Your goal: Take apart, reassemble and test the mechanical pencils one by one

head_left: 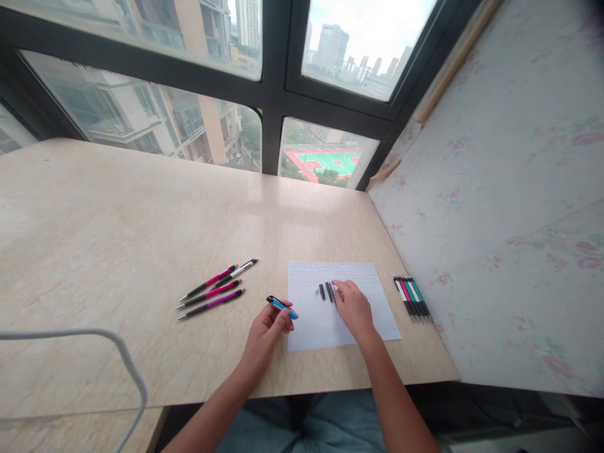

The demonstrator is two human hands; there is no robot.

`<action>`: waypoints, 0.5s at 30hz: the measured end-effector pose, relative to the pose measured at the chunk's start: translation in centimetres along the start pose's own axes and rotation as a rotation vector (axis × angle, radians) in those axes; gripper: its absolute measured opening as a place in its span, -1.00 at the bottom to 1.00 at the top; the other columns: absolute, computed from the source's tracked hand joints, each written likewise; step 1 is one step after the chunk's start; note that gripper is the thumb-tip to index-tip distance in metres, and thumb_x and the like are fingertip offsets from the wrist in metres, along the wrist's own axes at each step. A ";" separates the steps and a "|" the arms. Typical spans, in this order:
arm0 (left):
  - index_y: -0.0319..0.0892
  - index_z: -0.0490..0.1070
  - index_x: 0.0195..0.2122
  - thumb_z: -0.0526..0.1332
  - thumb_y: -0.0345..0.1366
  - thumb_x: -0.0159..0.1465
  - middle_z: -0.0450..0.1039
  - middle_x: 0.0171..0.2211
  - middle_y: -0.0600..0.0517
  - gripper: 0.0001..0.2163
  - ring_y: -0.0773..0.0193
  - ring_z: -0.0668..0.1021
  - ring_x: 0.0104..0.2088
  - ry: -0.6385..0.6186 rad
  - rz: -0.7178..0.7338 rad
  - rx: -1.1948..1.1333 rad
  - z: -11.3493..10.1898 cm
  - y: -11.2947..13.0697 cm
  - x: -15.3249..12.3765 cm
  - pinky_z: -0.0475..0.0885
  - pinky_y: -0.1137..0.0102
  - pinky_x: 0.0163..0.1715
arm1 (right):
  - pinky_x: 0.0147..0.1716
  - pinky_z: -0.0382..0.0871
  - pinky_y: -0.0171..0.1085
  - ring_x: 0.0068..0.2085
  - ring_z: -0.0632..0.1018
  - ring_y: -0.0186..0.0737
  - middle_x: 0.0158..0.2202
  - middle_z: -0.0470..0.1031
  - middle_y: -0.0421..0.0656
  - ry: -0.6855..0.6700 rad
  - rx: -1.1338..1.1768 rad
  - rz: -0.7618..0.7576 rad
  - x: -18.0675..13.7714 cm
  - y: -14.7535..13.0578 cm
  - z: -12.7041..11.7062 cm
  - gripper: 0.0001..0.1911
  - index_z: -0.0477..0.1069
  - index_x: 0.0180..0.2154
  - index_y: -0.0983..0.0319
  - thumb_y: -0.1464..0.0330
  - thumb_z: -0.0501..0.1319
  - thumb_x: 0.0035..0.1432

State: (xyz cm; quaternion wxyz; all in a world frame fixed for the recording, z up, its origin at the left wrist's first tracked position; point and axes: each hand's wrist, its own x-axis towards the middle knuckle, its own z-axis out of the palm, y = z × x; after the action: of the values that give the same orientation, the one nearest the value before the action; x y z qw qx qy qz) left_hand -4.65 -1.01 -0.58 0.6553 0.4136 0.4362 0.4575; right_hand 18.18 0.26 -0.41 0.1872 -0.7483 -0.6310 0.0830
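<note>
My left hand (271, 327) is closed around a blue pen barrel (283, 307) with a black clip end, held over the left edge of a white sheet of paper (302, 333). Over the middle of the sheet, my right hand (353, 306) has its fingers drawn together beside small black pen parts (329, 291). What its fingertips grip, if anything, is too small to make out. Another short black piece (321, 291) lies just to the left, with a tiny metallic bit (317, 291) near it. Faint lines of writing run across the paper's upper part.
Several pens, including a purple one (212, 304), lie left of the paper. A row of pens (412, 298) in pink, white and green sits by the papered wall (509, 220). A white cable (117, 346) curves over the left front. Windows (274, 94) stand behind the marble-patterned tabletop (141, 226).
</note>
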 end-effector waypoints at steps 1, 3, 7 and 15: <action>-0.19 0.45 -0.18 0.26 -0.09 0.21 0.49 -0.41 0.03 -0.71 0.30 0.46 -0.45 -0.002 0.001 -0.012 0.1 0.0 0.0 0.36 0.40 -0.38 | -0.34 0.30 -0.30 -0.24 0.56 -0.16 -0.17 0.54 -0.09 -0.004 -0.014 0.008 0.0 -0.1 0.1 -0.71 0.51 -0.08 0.15 0.45 0.09 0.24; -0.18 0.44 -0.20 0.28 -0.09 0.20 0.49 -0.41 0.04 -0.73 0.31 0.46 -0.45 -0.004 -0.001 -0.035 0.1 0.0 0.0 0.36 0.40 -0.39 | -0.36 0.29 -0.30 -0.25 0.56 -0.17 -0.19 0.54 -0.09 0.001 -0.026 0.021 -0.1 -0.2 0.3 -0.72 0.53 -0.13 0.15 0.45 0.09 0.23; -0.20 0.45 -0.23 0.30 -0.11 0.19 0.50 -0.43 0.02 -0.74 0.31 0.46 -0.45 -0.005 -0.034 -0.090 -0.1 -0.2 0.2 0.36 0.41 -0.39 | -0.34 0.30 -0.28 -0.30 0.55 -0.18 -0.22 0.54 -0.09 0.045 0.018 0.037 -0.3 0.2 0.0 -0.76 0.52 -0.23 0.19 0.46 0.09 0.19; -0.24 0.52 -0.21 0.34 -0.12 0.16 0.50 -0.40 -0.02 -0.71 0.37 0.42 -0.46 -0.011 -0.142 -0.252 0.3 0.6 -0.1 0.33 0.46 -0.41 | -0.39 0.40 -0.28 -0.36 0.55 -0.17 -0.40 0.54 -0.13 0.059 0.549 0.142 -3.2 -2.1 -1.8 -0.84 0.46 -0.34 0.23 0.27 0.19 0.16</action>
State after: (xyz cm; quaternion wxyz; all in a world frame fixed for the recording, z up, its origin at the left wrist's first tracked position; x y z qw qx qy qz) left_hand -4.49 -1.03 0.10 0.7351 0.2986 0.3999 0.4589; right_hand 16.31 -2.93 1.66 0.3951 -0.7140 -0.5251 0.2417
